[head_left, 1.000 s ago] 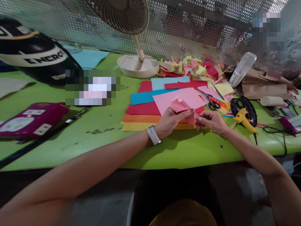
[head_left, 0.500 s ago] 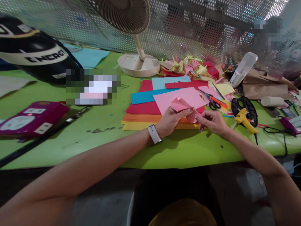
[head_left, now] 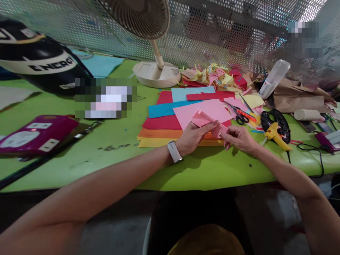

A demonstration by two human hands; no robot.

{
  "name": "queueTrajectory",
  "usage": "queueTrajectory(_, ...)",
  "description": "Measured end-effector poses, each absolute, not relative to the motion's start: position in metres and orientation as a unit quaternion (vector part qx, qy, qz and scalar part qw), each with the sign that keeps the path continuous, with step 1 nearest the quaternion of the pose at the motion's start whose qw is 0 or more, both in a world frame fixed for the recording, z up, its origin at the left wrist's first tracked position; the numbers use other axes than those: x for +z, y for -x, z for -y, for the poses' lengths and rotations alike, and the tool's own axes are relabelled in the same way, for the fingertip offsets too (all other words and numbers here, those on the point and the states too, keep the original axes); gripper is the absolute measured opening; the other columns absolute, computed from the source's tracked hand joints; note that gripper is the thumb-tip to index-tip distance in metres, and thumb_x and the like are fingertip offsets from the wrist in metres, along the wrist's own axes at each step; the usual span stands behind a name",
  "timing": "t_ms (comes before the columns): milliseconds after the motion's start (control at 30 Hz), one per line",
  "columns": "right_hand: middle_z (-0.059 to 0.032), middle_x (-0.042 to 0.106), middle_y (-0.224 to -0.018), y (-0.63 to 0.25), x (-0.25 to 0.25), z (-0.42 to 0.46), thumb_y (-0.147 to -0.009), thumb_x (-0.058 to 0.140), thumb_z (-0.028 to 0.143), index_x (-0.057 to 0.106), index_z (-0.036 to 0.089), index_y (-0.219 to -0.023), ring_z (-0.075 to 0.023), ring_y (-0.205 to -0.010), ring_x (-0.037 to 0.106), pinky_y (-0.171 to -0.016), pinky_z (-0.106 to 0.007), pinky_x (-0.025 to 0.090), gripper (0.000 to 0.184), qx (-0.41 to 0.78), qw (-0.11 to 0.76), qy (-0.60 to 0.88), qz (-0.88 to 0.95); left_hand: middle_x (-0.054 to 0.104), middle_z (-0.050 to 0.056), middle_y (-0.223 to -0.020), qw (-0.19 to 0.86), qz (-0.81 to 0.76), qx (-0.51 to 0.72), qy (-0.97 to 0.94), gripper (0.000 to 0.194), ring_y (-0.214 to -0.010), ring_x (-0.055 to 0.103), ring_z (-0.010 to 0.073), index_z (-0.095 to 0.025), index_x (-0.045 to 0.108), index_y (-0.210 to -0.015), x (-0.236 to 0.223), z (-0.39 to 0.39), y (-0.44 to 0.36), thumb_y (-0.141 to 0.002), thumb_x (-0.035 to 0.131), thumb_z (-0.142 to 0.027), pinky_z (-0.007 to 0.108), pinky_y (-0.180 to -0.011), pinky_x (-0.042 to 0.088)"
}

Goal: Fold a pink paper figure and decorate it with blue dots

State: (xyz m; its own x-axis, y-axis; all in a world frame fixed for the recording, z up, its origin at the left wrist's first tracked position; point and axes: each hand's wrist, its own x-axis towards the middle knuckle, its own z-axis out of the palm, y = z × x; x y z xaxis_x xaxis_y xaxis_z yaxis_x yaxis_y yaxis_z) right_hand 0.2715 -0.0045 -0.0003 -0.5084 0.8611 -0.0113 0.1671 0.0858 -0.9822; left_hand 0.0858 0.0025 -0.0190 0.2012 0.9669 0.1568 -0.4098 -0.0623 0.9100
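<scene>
Folded pink paper is held between my two hands over the paper stack. My left hand, with a watch on the wrist, pinches it with the thumb on top. At its right end, my right hand grips the paper's edge between thumb and fingers. Beneath and behind lie a flat pink sheet, a blue strip, red sheets and orange and yellow sheets. Black-handled scissors rest just beyond my right hand.
A yellow glue gun and a black palette lie to the right. Paper scraps and a fan stand at the back. A purple power strip and a black bag occupy the left of the green table.
The folded pink paper has tilted slightly between my hands, and its right end sits a little differently. Both hands stay in nearly the same place, still gripping it.
</scene>
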Motion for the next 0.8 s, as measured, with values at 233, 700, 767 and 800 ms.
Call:
queueTrajectory(233,0.0029,0.065,-0.057,-0.273,-0.004,-0.001,-0.075,0.073,0.060,0.059,0.018,-0.070,-0.0071,-0.043,0.058,-0.043,-0.020,0.052,0.044,0.555,0.340,0.378,0.659,0.074,0.003,-0.084,0.629,-0.292,0.506,-0.513,0.026,-0.083,0.066,0.0163,-0.017,0.073,-0.077,-0.018,-0.003,-0.082,-0.070,0.085,-0.040,0.031,-0.083,0.052)
queueTrajectory(700,-0.0017,0.070,-0.061,-0.283,0.003,-0.004,-0.085,0.060,0.054,0.065,0.016,-0.074,-0.0095,-0.044,0.062,-0.041,-0.020,0.045,0.039,0.543,0.343,0.386,0.662,0.076,0.008,-0.091,0.579,-0.308,0.433,-0.618,0.015,-0.085,0.067,0.0197,-0.017,0.074,-0.074,-0.010,-0.008,-0.069,-0.077,0.069,-0.030,0.034,-0.086,0.052)
queueTrajectory(767,-0.0013,0.069,-0.061,-0.281,0.003,-0.004,-0.085,0.061,0.054,0.065,0.016,-0.073,-0.0093,-0.045,0.061,-0.041,-0.020,0.047,0.039,0.546,0.330,0.388,0.665,0.076,0.006,-0.086,0.582,-0.309,0.435,-0.614,0.014,-0.082,0.067,0.0195,-0.017,0.075,-0.078,-0.010,-0.007,-0.070,-0.076,0.068,-0.029,0.034,-0.085,0.053)
queueTrajectory(800,-0.0008,0.068,-0.061,-0.281,0.002,-0.003,-0.084,0.062,0.054,0.065,0.016,-0.074,-0.0092,-0.045,0.061,-0.042,-0.020,0.048,0.040,0.548,0.326,0.388,0.665,0.076,0.006,-0.086,0.587,-0.307,0.438,-0.608,0.014,-0.082,0.067,0.0197,-0.017,0.075,-0.080,-0.009,-0.006,-0.071,-0.076,0.067,-0.028,0.035,-0.086,0.053)
